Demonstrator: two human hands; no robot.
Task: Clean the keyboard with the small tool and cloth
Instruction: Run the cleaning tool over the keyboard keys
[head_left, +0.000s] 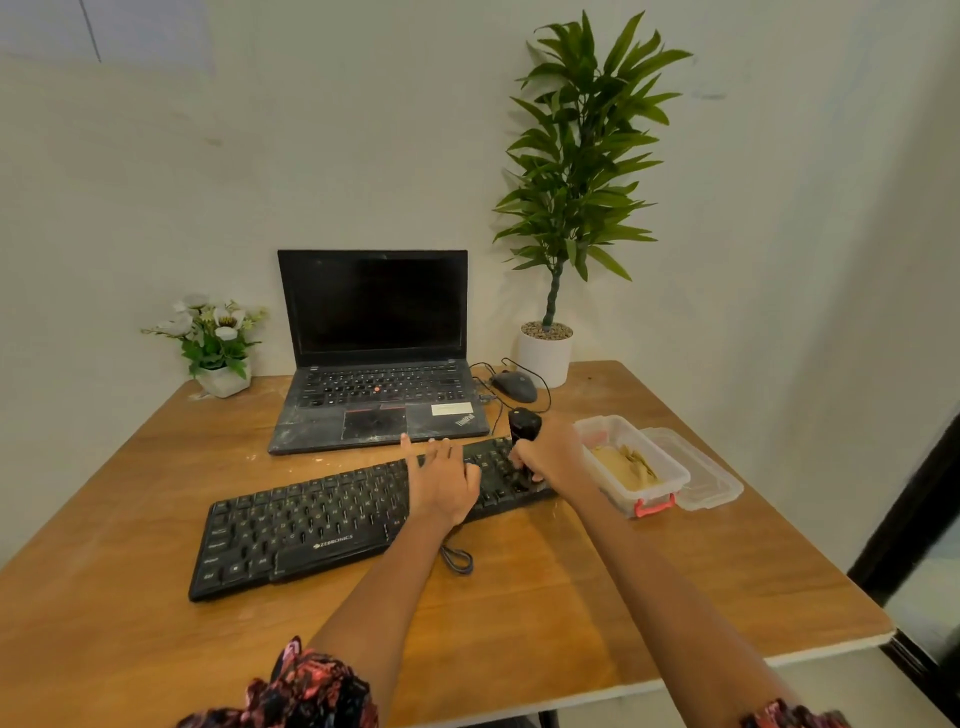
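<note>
Keyboard (322, 525) lies slantwise across the worktop (571, 597), long axis running near-left to far-right; right hand (550, 457) grips the small black tool (523, 428) upright over its far-right end, left hand (441, 478) flat, fingers spread, just beside.

Office desk corner: laptop (374, 353), mouse (514, 385), potted plant (576, 156) (plain white wall).

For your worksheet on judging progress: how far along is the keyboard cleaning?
Done: nothing clearly. In hand: the right hand grips a small black cleaning tool on the right end of the black corded keyboard; the left hand rests flat on its keys. Left: the remaining keys; no cloth is visible.
</note>
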